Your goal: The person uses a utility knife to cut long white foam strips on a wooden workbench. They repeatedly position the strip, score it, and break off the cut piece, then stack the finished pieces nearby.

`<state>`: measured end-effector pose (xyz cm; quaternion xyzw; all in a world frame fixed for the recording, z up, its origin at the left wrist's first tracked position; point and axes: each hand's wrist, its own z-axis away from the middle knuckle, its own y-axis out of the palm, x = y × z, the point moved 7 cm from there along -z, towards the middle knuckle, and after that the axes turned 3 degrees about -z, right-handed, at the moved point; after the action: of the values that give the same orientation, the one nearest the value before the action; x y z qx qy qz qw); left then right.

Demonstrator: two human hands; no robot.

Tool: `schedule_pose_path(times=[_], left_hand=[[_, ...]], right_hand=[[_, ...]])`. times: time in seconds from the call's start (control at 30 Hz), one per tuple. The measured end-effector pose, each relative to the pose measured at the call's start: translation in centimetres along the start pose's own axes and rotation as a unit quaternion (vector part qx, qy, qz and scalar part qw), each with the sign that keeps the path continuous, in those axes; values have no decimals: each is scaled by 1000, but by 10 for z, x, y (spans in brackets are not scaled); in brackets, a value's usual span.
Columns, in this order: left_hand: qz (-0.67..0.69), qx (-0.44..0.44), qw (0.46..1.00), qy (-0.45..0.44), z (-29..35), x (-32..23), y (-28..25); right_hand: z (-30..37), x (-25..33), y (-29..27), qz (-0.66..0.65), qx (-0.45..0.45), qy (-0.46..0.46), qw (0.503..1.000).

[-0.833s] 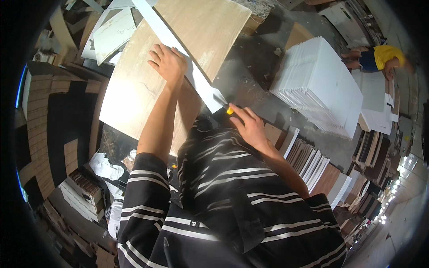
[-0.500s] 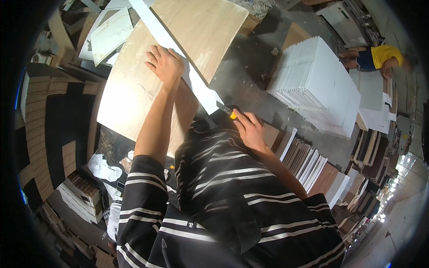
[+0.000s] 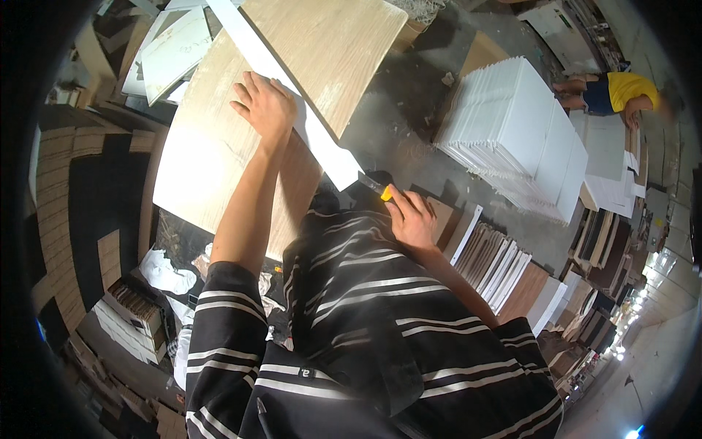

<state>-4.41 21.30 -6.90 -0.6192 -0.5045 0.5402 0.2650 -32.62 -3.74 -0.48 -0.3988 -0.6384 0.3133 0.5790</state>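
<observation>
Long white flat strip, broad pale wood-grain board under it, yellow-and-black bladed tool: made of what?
Long white flat strip: smooth, perhaps coated board; core unclear. Broad pale wood-grain board: wood or laminate by its grain; glare suggests some sheen. Yellow-and-black bladed tool: yellow part likely plastic, grey blade likely metal; finish too small to tell.

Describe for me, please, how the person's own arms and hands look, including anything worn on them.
The left hand and right hand are bare, with no gloves or watches visible. The left forearm and right forearm are uncovered too. The left sleeve and right sleeve are black with white stripes, and the left one ends near the elbow.
</observation>
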Motion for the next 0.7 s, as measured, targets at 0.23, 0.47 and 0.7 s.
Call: schedule_pose_path(times=[0.23,0.47,0.7], left_hand=[[-4,-1,1000,8,1,-1,-1],[8,-10,1000,6,2,-4,-4],[-2,-7,1000,11,2,-2,0]], right_hand=[[-11,-1,-4,22,0,-35,999],[-31,-1,1,5,17,-57,998],[-57,11,-1,13,22,-99,995]])
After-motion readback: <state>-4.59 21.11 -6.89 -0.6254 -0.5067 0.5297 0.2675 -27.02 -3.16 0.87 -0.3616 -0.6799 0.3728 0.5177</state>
